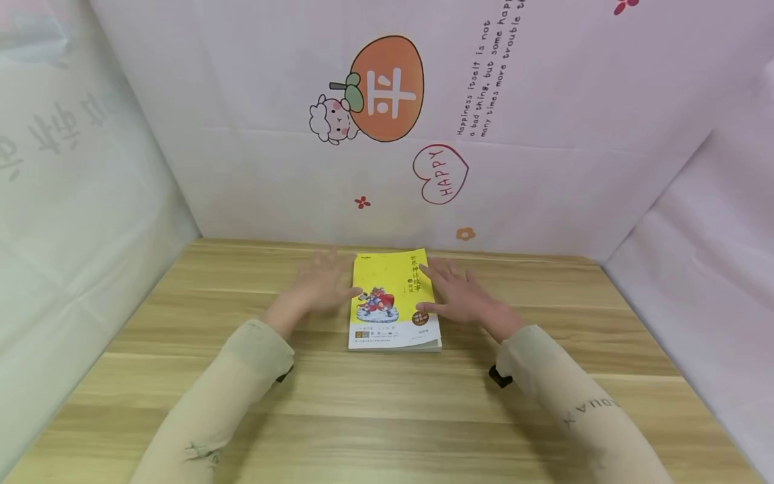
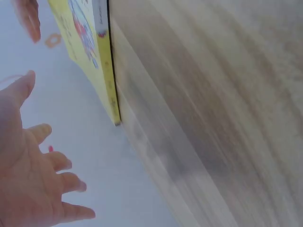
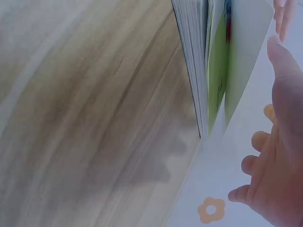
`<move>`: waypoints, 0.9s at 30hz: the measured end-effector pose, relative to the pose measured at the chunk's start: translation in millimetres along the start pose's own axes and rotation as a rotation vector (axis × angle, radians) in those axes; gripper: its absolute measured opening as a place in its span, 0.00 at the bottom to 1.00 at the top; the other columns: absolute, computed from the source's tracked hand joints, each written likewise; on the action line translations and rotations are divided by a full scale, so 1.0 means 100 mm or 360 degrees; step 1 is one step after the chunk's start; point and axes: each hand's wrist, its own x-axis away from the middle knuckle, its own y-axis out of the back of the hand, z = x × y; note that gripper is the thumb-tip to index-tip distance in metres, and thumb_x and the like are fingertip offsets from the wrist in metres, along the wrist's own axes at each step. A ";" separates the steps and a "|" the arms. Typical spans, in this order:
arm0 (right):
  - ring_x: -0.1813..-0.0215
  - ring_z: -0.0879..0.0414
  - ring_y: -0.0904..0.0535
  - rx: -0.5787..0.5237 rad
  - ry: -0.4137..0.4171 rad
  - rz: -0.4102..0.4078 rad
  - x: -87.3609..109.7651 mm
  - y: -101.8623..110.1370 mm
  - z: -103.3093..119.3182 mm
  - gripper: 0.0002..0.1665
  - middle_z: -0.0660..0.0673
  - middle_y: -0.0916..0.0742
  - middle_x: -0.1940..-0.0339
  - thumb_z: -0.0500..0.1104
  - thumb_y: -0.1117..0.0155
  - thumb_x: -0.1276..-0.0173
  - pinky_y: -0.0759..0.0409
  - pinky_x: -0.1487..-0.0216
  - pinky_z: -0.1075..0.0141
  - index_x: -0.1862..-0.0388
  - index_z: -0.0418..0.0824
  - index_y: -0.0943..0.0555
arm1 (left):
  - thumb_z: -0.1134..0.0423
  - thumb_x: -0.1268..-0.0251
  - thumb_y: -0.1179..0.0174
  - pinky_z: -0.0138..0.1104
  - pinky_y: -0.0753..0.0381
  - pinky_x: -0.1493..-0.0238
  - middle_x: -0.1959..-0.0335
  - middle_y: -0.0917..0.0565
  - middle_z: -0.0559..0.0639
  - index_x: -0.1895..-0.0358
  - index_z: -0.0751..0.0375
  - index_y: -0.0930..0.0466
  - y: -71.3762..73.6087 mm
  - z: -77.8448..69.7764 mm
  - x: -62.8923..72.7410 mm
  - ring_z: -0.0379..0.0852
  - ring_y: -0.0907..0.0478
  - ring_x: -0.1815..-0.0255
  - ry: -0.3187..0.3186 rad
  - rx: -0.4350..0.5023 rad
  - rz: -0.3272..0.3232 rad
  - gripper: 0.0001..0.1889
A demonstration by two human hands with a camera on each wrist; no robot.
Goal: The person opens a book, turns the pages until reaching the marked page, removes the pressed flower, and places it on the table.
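A yellow paperback book (image 1: 387, 275) lies closed on the wooden table, its white lower band towards the person. On its cover are a red-caped cartoon figure and Chinese lettering. The left hand (image 1: 318, 282), slightly blurred, hovers beside the book's left edge with its fingers spread. Over the right edge is the right hand (image 1: 462, 292), fingers extended, thumb overlapping the cover in the head view. The left wrist view shows the book's yellow spine (image 2: 108, 71) apart from the palm. Page edges (image 3: 191, 56) and a slightly lifted cover (image 3: 241, 61) appear in the right wrist view.
The wooden table (image 1: 387, 417) ends at a white cloth wall (image 1: 272, 181) behind the book, printed with an orange fruit, a heart and flowers. More cloth hangs at the left (image 1: 78, 202) and right (image 1: 713, 255). Dark wrist straps (image 1: 500, 376) show below the sleeves.
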 end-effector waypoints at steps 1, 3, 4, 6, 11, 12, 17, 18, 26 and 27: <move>0.17 0.32 0.62 -0.0005 0.0011 0.0000 0.01 0.00 0.00 0.56 0.40 0.54 0.14 0.70 0.42 0.27 0.61 0.26 0.29 0.14 0.46 0.52 | 0.37 0.28 0.42 0.71 0.58 0.28 0.15 0.58 0.59 0.15 0.45 0.51 0.00 -0.02 0.01 0.70 0.61 0.18 -0.0018 0.0011 0.0005 0.44; 0.17 0.33 0.61 -0.0006 0.0027 -0.0001 0.03 0.00 0.01 0.56 0.39 0.53 0.14 0.70 0.42 0.27 0.58 0.26 0.29 0.14 0.45 0.51 | 0.39 0.28 0.40 0.70 0.56 0.27 0.16 0.54 0.59 0.16 0.46 0.49 0.01 -0.07 0.04 0.68 0.58 0.18 -0.0064 0.0034 0.0023 0.44; 0.17 0.33 0.60 -0.0009 0.0031 -0.0002 0.04 0.00 0.01 0.56 0.38 0.52 0.14 0.70 0.42 0.28 0.56 0.26 0.29 0.14 0.45 0.50 | 0.40 0.28 0.40 0.70 0.56 0.27 0.16 0.53 0.59 0.16 0.47 0.48 0.01 -0.09 0.06 0.68 0.57 0.18 -0.0087 0.0043 0.0036 0.43; 0.17 0.32 0.58 -0.0004 0.0037 -0.0003 0.06 0.00 0.02 0.56 0.37 0.49 0.15 0.71 0.41 0.29 0.54 0.25 0.30 0.14 0.45 0.48 | 0.42 0.28 0.39 0.68 0.56 0.26 0.16 0.52 0.59 0.16 0.48 0.46 0.01 -0.13 0.09 0.67 0.56 0.18 -0.0130 0.0056 0.0066 0.42; 0.18 0.31 0.53 -0.0034 0.0050 0.0032 0.13 0.00 0.07 0.56 0.38 0.46 0.15 0.73 0.41 0.31 0.50 0.25 0.33 0.15 0.46 0.45 | 0.43 0.28 0.38 0.66 0.52 0.25 0.17 0.50 0.60 0.17 0.48 0.44 -0.02 -0.22 0.17 0.66 0.54 0.18 -0.0184 0.0061 0.0114 0.41; 0.19 0.30 0.52 -0.0051 0.0045 0.0048 0.14 0.00 0.09 0.56 0.39 0.46 0.15 0.73 0.41 0.31 0.48 0.25 0.33 0.15 0.47 0.45 | 0.43 0.28 0.38 0.66 0.52 0.25 0.17 0.49 0.60 0.17 0.48 0.44 -0.02 -0.24 0.18 0.66 0.53 0.18 -0.0188 0.0066 0.0123 0.41; 0.21 0.28 0.47 -0.0124 0.0048 0.0111 0.21 0.00 0.15 0.51 0.41 0.46 0.15 0.71 0.41 0.29 0.39 0.30 0.31 0.16 0.49 0.42 | 0.44 0.28 0.38 0.62 0.45 0.26 0.17 0.48 0.60 0.18 0.50 0.41 -0.07 -0.34 0.23 0.64 0.48 0.19 -0.0263 0.0038 0.0207 0.39; 0.20 0.29 0.46 -0.0128 0.0057 0.0120 0.22 0.00 0.16 0.50 0.41 0.46 0.15 0.70 0.41 0.28 0.38 0.30 0.31 0.16 0.49 0.42 | 0.45 0.28 0.37 0.62 0.44 0.26 0.17 0.48 0.60 0.18 0.51 0.41 -0.08 -0.36 0.24 0.65 0.48 0.19 -0.0273 0.0047 0.0232 0.39; 0.20 0.35 0.42 -0.0090 0.0135 0.0149 0.31 -0.01 0.26 0.46 0.40 0.37 0.18 0.67 0.35 0.30 0.38 0.26 0.39 0.20 0.47 0.32 | 0.48 0.28 0.35 0.56 0.41 0.25 0.17 0.47 0.58 0.21 0.55 0.36 -0.15 -0.43 0.30 0.64 0.47 0.20 -0.0288 0.0136 0.0332 0.37; 0.21 0.35 0.41 -0.0080 0.0138 0.0155 0.31 -0.01 0.27 0.46 0.40 0.36 0.18 0.67 0.34 0.31 0.38 0.26 0.39 0.21 0.47 0.31 | 0.49 0.28 0.35 0.55 0.40 0.25 0.17 0.45 0.57 0.21 0.56 0.34 -0.16 -0.43 0.30 0.64 0.45 0.20 -0.0297 0.0135 0.0331 0.36</move>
